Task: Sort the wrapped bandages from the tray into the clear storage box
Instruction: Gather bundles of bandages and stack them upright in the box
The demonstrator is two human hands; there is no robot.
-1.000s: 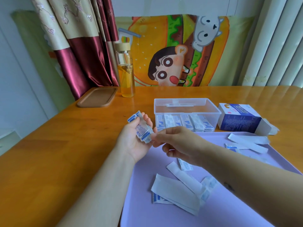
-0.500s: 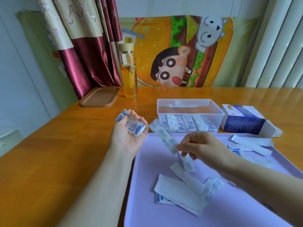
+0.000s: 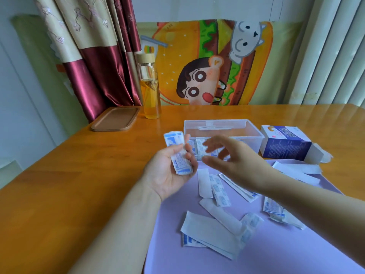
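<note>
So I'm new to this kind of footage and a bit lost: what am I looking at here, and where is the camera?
No machine here: a person wears a camera on the head, looking down at their own bare arms. The left hand holds a small stack of wrapped bandages; the right hand is open and blurred, holding nothing visible. On the wooden table lie a purple tray with loose bandages, a clear storage box holding some, a blue carton and a bottle.

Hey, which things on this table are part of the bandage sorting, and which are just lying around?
Part of the job: loose wrapped bandages, purple tray, clear storage box, bandage stack gripped by the left hand.
Just lying about: glass bottle, brown wooden tray, blue carton.
</note>
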